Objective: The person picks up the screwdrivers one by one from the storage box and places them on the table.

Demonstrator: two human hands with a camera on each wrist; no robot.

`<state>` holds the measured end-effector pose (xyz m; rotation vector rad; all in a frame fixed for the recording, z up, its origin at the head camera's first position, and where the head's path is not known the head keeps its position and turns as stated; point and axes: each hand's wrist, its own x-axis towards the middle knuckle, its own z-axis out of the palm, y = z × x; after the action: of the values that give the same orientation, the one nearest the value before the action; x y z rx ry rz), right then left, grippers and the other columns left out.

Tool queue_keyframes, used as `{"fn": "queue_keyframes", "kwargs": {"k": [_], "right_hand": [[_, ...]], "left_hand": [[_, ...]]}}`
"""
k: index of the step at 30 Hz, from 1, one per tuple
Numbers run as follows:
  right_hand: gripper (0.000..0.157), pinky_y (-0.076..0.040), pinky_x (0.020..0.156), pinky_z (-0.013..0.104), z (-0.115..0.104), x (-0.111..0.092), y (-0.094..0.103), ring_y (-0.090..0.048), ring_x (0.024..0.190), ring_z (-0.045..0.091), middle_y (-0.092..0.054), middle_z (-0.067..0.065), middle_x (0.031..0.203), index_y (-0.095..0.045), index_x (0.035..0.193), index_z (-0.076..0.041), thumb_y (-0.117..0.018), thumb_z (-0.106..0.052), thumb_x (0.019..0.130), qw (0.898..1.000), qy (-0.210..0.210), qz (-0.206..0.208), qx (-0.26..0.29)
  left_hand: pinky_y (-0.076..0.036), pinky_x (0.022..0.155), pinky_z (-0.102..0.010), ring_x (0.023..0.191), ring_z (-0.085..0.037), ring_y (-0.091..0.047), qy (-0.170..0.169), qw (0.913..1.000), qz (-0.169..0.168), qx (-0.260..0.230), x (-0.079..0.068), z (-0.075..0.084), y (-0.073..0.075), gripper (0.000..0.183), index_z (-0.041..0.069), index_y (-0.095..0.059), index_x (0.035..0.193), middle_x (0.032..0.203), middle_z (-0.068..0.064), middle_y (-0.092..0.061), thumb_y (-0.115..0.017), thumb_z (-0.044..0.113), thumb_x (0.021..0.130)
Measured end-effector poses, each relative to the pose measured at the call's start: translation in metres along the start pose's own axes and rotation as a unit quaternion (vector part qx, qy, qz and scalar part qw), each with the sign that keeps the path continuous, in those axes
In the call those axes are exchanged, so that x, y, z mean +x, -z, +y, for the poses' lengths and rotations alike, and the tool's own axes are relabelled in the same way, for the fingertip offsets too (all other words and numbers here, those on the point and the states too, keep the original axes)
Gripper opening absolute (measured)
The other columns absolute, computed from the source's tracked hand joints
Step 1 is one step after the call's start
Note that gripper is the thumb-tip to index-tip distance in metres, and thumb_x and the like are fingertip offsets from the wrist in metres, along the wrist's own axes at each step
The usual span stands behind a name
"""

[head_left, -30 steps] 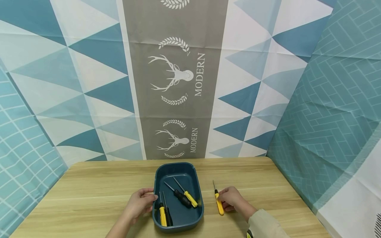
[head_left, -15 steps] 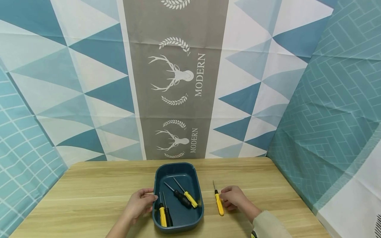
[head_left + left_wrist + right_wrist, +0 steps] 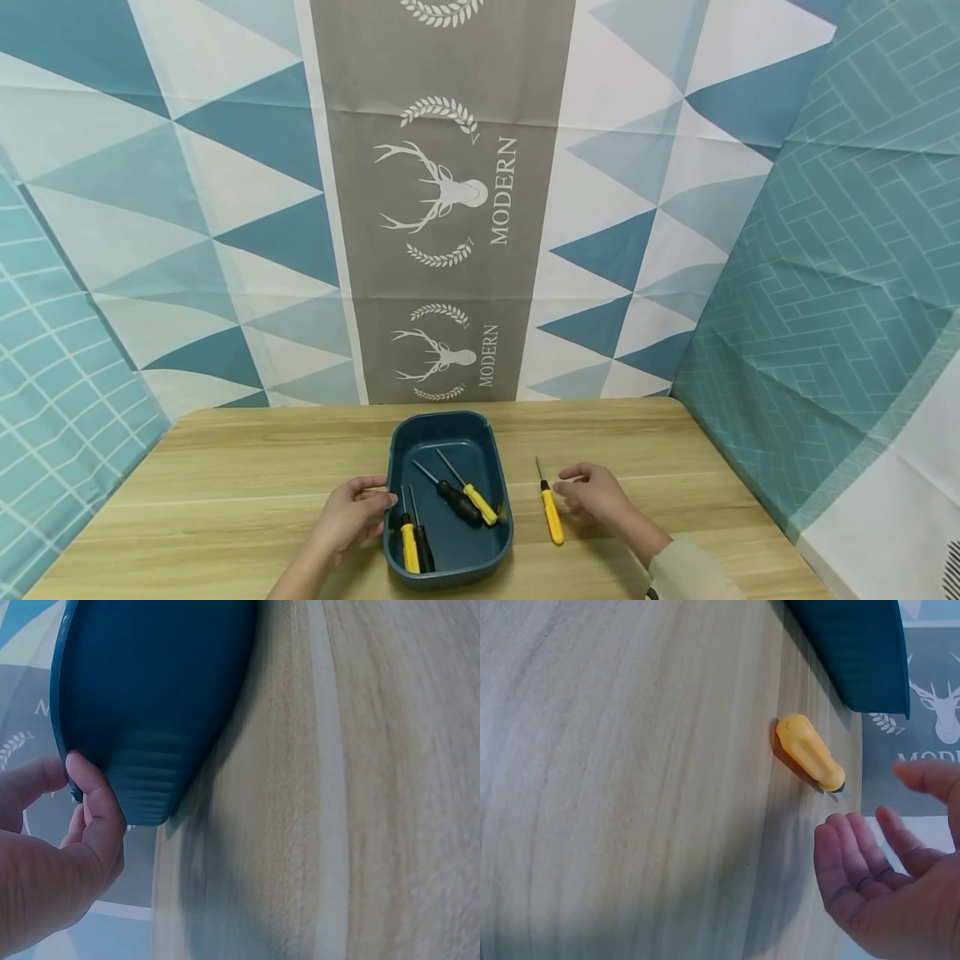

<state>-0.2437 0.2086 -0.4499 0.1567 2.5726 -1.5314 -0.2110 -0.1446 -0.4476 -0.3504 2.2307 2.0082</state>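
My left hand (image 3: pixel 351 515) pinches the left rim of a dark blue plastic bin (image 3: pixel 450 560); in the left wrist view the thumb and fingers (image 3: pixel 94 802) meet at its edge. Inside the bin lie two yellow-handled screwdrivers (image 3: pixel 480 504) and two black-handled ones (image 3: pixel 459 503). To the right of the bin, another yellow screwdriver (image 3: pixel 552 517) rests on the table, its shaft pointing to the back. Just right of it, my right hand (image 3: pixel 595 493) holds nothing. The right wrist view shows the right hand's fingers (image 3: pixel 855 855) loosely bent and apart from the screwdriver's handle (image 3: pixel 808 750).
The wood-grain table (image 3: pixel 247 467) stretches to both sides of the bin. Patterned cloth (image 3: pixel 442 208) hangs behind the table's back edge. A teal cloth (image 3: pixel 825 333) hangs along the right side, and a light blue tiled one (image 3: pixel 67 350) on the left.
My right hand has let go of the yellow screwdriver and drawn slightly right, its fingers loosening. That screwdriver stays on the table. The left hand and bin hold their place.
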Motion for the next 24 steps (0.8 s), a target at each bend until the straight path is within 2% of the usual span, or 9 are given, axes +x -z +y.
{"fn": "queue_keyframes", "kwargs": {"k": [4,10,19,24], "right_hand": [[0.039,-0.051,0.059,0.034,-0.003,0.0,0.003,-0.058,0.072,0.02,-0.06,0.01,0.09,-0.059,0.114,0.002,-0.067,-0.023,0.084,1.0,0.019,-0.004,0.018],[0.052,-0.055,0.071,0.039,-0.01,-0.003,0.009,-0.061,0.088,0.022,-0.062,0.009,0.1,-0.058,0.117,0.0,-0.071,-0.035,0.081,0.999,0.037,-0.022,0.02],[0.044,-0.055,0.072,0.04,-0.017,-0.005,0.01,-0.059,0.089,0.018,-0.06,0.008,0.1,-0.057,0.119,-0.001,-0.067,-0.028,0.085,0.996,0.069,-0.041,0.023],[0.04,-0.055,0.072,0.039,-0.021,-0.006,0.01,-0.057,0.084,0.016,-0.06,0.007,0.097,-0.058,0.116,0.0,-0.068,-0.024,0.085,0.995,0.093,-0.034,0.025]], "left_hand": [[-0.053,0.064,-0.032,0.077,-0.019,-0.059,0.0,1.0,0.001,0.0,-0.001,0.0,0.0,0.044,-0.007,-0.048,0.123,0.097,-0.014,-0.059,-0.064,0.008,0.084],[-0.053,0.063,-0.032,0.076,-0.019,-0.059,0.0,1.0,0.002,-0.001,0.0,-0.001,0.0,0.045,-0.007,-0.049,0.122,0.097,-0.014,-0.059,-0.064,0.008,0.083],[-0.053,0.063,-0.032,0.076,-0.018,-0.059,0.001,1.0,0.003,0.001,0.001,-0.001,0.0,0.045,-0.007,-0.048,0.123,0.098,-0.015,-0.059,-0.064,0.009,0.084],[-0.053,0.063,-0.032,0.076,-0.018,-0.059,0.0,1.0,0.003,0.0,0.0,-0.001,0.0,0.044,-0.007,-0.048,0.123,0.098,-0.014,-0.06,-0.064,0.008,0.084]]}}
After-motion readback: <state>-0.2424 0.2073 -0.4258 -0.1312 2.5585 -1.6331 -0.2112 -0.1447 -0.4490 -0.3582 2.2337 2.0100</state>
